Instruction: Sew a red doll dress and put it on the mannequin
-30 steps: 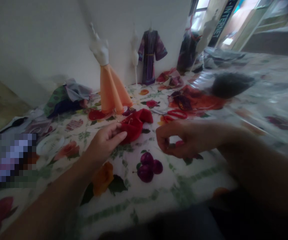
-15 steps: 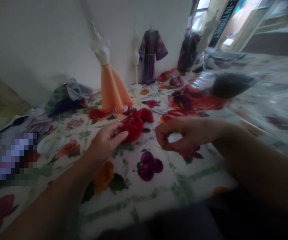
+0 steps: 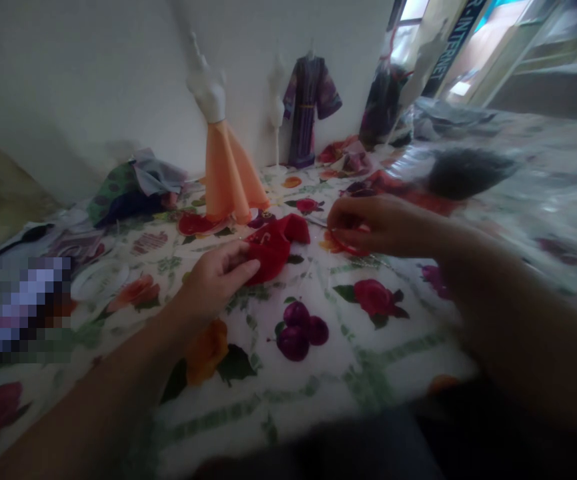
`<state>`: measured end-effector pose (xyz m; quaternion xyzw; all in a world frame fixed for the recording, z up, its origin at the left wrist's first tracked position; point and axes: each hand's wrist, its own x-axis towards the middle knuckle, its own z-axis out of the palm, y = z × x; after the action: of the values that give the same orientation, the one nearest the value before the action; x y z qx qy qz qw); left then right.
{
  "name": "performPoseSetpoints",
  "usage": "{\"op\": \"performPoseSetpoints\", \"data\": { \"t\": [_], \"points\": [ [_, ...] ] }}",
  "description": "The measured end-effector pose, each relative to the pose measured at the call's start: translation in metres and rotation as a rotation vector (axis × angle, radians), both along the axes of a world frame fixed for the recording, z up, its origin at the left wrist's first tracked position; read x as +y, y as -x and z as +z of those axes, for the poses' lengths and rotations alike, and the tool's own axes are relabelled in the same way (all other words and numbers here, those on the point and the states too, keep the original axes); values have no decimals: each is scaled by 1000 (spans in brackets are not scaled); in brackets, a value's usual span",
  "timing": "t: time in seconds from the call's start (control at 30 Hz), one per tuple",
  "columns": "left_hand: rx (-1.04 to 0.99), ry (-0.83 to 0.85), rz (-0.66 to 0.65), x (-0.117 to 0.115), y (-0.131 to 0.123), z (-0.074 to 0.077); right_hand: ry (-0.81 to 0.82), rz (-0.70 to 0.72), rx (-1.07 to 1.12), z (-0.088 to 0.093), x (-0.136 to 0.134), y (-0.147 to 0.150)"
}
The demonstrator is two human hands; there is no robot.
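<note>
pinching red cloth (image 3: 281, 250) flat on table (image 3: 298, 403) btwn fingers of l hand (image 3: 218, 272), prob to stop it sliding; curling r hand (image 3: 381, 225) over red-handled scissors (image 3: 351, 251) nearby, can't tell if gripping or just touching.

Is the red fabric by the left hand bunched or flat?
Bunched: the red fabric piece shows raised, curved folds at the left hand.

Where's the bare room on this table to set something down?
The widest bare patch of tablecloth lies between the forearms, with the red cloth beyond it and the front edge nearest; the plums there are only print. A narrower gap separates the red cloth from the right hand. It is crowded farther back, around the red scissors, orange skirt and purple robe.
</note>
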<state>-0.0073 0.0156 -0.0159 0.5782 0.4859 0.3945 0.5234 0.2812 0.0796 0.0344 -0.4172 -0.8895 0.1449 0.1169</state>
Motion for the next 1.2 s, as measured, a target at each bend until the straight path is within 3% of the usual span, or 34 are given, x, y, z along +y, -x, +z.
{"op": "performPoseSetpoints", "data": {
  "t": [0.1, 0.23, 0.33, 0.73, 0.93, 1.2],
  "points": [
    [-3, -8, -11, 0, 0, -1, -82, 26, 18, -2, -4, 7],
    [-11, -10, -22, 0, -1, 0, -33, 301, 62, -14, -17, 27],
    [0, -22, 2, 1, -2, 0, 8, 405, 23, -23, -24, 39],
    [62, -86, -14, 6, 3, -9, 84, 349, -112, -35, -21, 50],
    [37, -89, -25, 5, 3, -7, 52, 269, -176, -37, -25, 56],
    [57, -101, 19, 5, 1, -8, -4, 305, -183, -41, -22, 56]
  ]
}}
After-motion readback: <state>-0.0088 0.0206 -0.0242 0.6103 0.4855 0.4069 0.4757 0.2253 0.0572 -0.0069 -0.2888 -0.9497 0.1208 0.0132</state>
